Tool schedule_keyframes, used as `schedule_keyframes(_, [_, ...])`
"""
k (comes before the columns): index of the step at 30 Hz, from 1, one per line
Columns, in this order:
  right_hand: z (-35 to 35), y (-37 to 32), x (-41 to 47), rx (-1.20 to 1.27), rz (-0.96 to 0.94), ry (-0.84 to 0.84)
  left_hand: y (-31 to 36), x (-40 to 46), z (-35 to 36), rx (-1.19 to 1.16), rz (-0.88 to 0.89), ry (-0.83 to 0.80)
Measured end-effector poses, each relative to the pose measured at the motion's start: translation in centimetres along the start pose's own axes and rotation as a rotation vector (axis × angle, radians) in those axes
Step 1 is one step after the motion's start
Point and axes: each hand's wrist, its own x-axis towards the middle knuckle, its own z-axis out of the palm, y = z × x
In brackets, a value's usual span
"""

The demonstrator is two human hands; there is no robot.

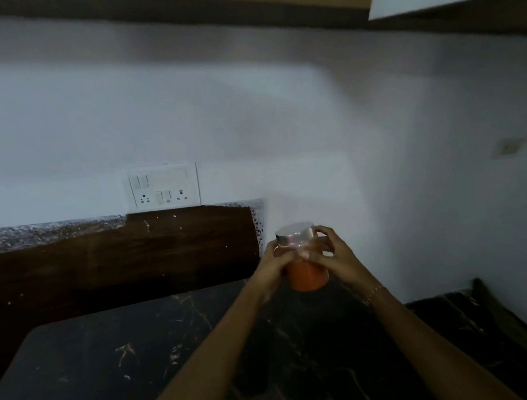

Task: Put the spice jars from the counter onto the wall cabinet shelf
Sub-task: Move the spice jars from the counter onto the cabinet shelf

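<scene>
Spice jar (305,261), orange powder inside, is up off the counter (143,367), left hand (272,267) and right hand (331,257) both wrapped round it. I'd keep it upright and lift straight toward the wall cabinet shelf (272,2).

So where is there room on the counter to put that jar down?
Lots. The dark counter is bare left of the arms, up to the brown backsplash. The only busy spot is where both hands, left hand and right hand, hold the orange jar.
</scene>
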Motion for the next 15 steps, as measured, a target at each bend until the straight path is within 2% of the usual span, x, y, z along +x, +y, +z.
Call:
schedule_keyframes(3, [0.6, -2.0, -0.4, 0.108, 0.020, -0.041, 2.5, -0.6, -0.8, -0.242, -0.030, -0.196])
schedule_keyframes(7, [2.0, -4.6, -0.2, 0.106, -0.026, 0.011, 5.2, -1.1, -0.6, -0.282, 0.019, -0.281])
schedule_keyframes(9, [2.5, -5.5, 0.1, 0.038, -0.018, 0.097, 6.0, -1.3, -0.2, -0.246, 0.057, -0.209])
schedule_keyframes(13, [3.7, -7.1, 0.8, -0.038, -0.079, 0.363, 6.2, -2.0, 1.2, 0.057, 0.180, 0.080])
schedule_keyframes(15, [4.5, -7.9, 1.1, -0.085, -0.116, 0.477, 5.9, -2.7, 2.1, 0.021, 0.214, 0.093])
